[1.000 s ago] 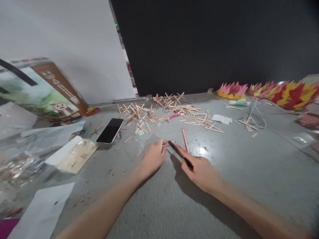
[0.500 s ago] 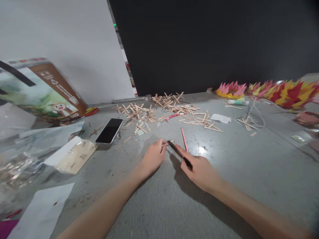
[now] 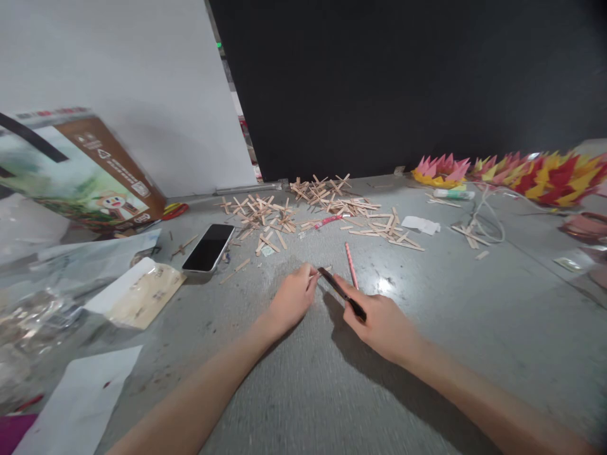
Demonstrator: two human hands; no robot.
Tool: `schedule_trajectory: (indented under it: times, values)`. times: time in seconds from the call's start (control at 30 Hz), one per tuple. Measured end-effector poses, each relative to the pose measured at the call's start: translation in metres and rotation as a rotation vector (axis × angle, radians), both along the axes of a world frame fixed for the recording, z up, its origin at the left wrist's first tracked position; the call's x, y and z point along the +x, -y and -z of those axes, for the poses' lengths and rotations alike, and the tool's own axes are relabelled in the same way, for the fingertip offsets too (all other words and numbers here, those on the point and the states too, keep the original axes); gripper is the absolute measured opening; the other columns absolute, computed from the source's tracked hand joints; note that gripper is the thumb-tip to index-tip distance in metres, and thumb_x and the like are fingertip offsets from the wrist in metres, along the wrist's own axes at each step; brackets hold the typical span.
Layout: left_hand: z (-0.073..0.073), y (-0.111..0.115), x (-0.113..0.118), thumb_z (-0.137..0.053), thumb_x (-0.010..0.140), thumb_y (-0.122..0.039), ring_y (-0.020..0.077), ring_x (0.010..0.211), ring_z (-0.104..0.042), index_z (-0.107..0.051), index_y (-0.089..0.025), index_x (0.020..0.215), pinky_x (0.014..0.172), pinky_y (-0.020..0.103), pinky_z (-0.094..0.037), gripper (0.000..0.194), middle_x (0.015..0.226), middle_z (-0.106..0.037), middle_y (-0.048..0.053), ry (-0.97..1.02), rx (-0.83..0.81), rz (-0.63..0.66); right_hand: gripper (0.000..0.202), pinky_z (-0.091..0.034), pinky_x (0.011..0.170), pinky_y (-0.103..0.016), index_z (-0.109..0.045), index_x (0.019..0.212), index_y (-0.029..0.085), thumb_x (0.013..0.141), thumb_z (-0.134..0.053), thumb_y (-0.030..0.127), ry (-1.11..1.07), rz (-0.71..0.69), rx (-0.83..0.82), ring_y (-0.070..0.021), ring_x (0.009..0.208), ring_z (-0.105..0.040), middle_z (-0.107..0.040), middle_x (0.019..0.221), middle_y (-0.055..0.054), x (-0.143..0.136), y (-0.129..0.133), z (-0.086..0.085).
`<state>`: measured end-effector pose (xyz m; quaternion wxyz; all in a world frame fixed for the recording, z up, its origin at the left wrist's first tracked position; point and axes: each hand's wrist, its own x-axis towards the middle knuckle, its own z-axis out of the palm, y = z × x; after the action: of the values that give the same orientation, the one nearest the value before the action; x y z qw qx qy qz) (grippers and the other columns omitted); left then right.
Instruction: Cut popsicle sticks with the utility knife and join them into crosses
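Note:
Near the middle of the grey table point(image 3: 284, 392), my left hand point(image 3: 294, 297) pinches a small wooden stick point(image 3: 327, 268), most of it hidden by the fingers. My right hand point(image 3: 379, 319) is wrapped round a dark, narrow tool point(image 3: 337, 285), perhaps a cutter knife. The tool's far tip meets the stick just beside my left fingertips. A red-and-white striped pencil-like rod point(image 3: 350, 262) lies behind my right hand. Beyond both hands spreads a pile of wooden sticks point(image 3: 260, 213), some joined into crosses.
A phone point(image 3: 208, 248) and a beige packet point(image 3: 145, 295) lie to the left, near a printed bag point(image 3: 114, 183). Paper flowers point(image 3: 441, 170), a glue stick point(image 3: 454, 194) and a white cable point(image 3: 493, 218) are at the back right. A black panel point(image 3: 403, 82) stands behind.
Both hands hold nearly the same place and grip. The view has shifted very slightly; nothing else has visibly moved.

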<state>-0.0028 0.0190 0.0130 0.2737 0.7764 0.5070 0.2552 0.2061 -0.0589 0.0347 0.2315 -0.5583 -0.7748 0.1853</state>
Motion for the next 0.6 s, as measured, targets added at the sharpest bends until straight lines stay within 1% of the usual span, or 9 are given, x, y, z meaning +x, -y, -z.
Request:
schedule_trajectory:
  times: [0.2,0.43,0.6]
  values:
    - [-0.0020,0.0019,-0.0004,-0.045,0.106,-0.026,0.0230,0.091,-0.074,-0.060,-0.019,0.100,0.078,0.031,-0.050,0.017,0.098,-0.076,0.008,-0.067,0.017,0.012,0.063,-0.037,0.055,-0.024,-0.047,0.158,0.028,0.096,-0.048,0.025,0.018,0.006,-0.020,-0.0141,0.047,-0.054,-0.067,0.062,0.001,-0.0016,-0.0038,-0.0034]
    - [-0.0028,0.0037,0.0028,-0.042,0.107,-0.027,0.0255,0.092,-0.074,-0.060,-0.018,0.107,0.080,0.034,-0.052,0.021,0.101,-0.076,0.010,-0.159,0.030,-0.022,0.061,-0.035,0.052,-0.024,-0.049,0.157,0.026,0.096,-0.047,0.025,-0.025,0.021,-0.061,-0.0128,0.044,-0.048,-0.064,0.059,0.002,-0.0013,0.0008,-0.0071]
    - [-0.0060,0.0078,0.0019,-0.037,0.108,-0.026,0.0252,0.094,-0.073,-0.058,-0.017,0.107,0.082,0.034,-0.051,0.023,0.103,-0.075,0.012,-0.193,0.032,0.011,0.062,-0.035,0.053,-0.023,-0.048,0.158,0.028,0.096,-0.047,0.025,-0.004,0.015,-0.054,-0.0126,0.044,-0.048,-0.063,0.059,0.003,-0.0006,0.0016,-0.0066]
